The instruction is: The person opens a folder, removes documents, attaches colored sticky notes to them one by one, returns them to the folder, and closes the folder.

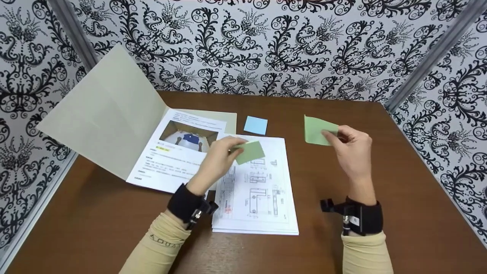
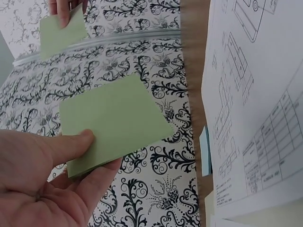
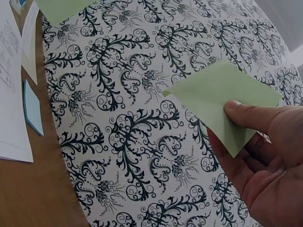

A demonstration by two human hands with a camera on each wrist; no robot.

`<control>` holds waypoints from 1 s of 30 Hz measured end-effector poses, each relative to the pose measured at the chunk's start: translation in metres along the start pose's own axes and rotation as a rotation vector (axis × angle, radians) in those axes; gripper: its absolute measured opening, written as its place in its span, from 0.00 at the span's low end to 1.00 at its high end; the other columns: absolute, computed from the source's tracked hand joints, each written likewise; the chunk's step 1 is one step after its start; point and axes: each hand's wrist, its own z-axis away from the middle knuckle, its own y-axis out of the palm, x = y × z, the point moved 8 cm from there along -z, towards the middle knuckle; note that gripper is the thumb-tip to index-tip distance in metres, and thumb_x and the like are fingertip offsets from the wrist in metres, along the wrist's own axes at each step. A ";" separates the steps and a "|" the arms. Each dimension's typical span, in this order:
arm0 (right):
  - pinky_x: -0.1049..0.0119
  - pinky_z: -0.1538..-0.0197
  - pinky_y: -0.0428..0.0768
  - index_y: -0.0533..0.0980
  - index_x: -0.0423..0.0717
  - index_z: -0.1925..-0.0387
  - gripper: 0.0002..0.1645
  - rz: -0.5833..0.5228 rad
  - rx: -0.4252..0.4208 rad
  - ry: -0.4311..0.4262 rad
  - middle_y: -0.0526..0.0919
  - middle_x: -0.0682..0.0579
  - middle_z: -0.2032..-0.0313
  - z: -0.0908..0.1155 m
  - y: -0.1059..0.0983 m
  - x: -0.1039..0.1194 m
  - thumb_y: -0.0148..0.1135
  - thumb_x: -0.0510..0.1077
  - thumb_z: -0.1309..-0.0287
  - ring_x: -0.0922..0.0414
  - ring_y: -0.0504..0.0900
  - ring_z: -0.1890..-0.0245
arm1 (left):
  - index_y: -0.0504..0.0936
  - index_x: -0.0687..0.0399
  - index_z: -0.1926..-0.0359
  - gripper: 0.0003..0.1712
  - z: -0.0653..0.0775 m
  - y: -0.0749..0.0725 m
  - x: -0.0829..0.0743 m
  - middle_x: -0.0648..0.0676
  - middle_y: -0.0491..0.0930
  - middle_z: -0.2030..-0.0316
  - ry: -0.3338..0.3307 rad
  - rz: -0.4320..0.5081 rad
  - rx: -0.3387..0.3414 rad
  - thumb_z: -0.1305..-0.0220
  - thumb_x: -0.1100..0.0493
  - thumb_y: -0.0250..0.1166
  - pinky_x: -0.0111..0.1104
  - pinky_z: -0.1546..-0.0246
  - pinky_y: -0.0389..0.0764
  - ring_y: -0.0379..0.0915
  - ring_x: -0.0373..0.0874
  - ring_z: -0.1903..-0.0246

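Between thumb and fingers, my left hand (image 1: 218, 161) pinches a green sticky note pad (image 1: 250, 152) above the stack of printed drawings (image 1: 281, 205). In the left wrist view this green pad (image 2: 111, 120) looks flat, with my thumb on its face. Farther right, my right hand (image 1: 352, 150) holds up a single green sticky note (image 1: 315, 130) by its right side, apart from the pad. The right wrist view shows that green note (image 3: 213, 97) bent, with a curled edge at its left corner.
A blue sticky note pad (image 1: 255, 125) lies on the brown table (image 1: 327, 236) behind the drawings. At left stands an open cream folder (image 1: 102, 110) with printed pages (image 1: 167, 163) inside, partly under the drawings. Patterned walls (image 1: 243, 45) enclose the back and sides.
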 end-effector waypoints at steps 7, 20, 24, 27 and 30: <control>0.83 0.71 0.74 0.88 0.38 0.67 0.08 0.090 -0.055 0.006 0.80 0.81 0.77 -0.003 -0.026 -0.013 0.76 0.39 0.48 0.75 0.78 0.77 | 0.83 0.53 0.43 0.18 -0.005 0.036 -0.015 0.57 0.83 0.49 0.013 -0.048 0.159 0.31 0.65 0.60 0.39 0.46 0.82 0.80 0.50 0.50; 0.87 0.68 0.69 0.87 0.38 0.70 0.04 0.197 -0.033 -0.155 0.88 0.41 0.72 -0.006 -0.021 -0.020 0.73 0.37 0.46 0.80 0.73 0.75 | 0.87 0.52 0.51 0.13 -0.028 0.112 -0.055 0.51 0.88 0.53 0.069 -0.088 0.247 0.35 0.63 0.65 0.30 0.46 0.81 0.84 0.44 0.51; 0.88 0.67 0.67 0.87 0.38 0.69 0.02 0.242 -0.022 -0.199 0.88 0.42 0.72 -0.007 -0.023 -0.032 0.73 0.35 0.46 0.83 0.72 0.74 | 0.87 0.54 0.51 0.13 -0.036 0.127 -0.055 0.51 0.88 0.53 0.028 -0.055 0.259 0.35 0.64 0.66 0.27 0.48 0.81 0.84 0.43 0.51; 0.90 0.65 0.67 0.87 0.38 0.68 0.03 0.278 -0.016 -0.213 0.89 0.41 0.70 -0.008 -0.026 -0.043 0.72 0.34 0.46 0.87 0.71 0.72 | 0.87 0.55 0.52 0.12 -0.041 0.137 -0.054 0.51 0.89 0.54 -0.006 -0.046 0.261 0.36 0.65 0.67 0.27 0.50 0.81 0.85 0.43 0.52; 0.91 0.63 0.66 0.87 0.36 0.67 0.04 0.301 -0.023 -0.222 0.89 0.39 0.69 -0.008 -0.031 -0.054 0.72 0.32 0.47 0.89 0.71 0.70 | 0.88 0.54 0.52 0.12 -0.045 0.147 -0.052 0.51 0.89 0.54 -0.052 -0.048 0.271 0.37 0.65 0.67 0.27 0.51 0.82 0.85 0.43 0.53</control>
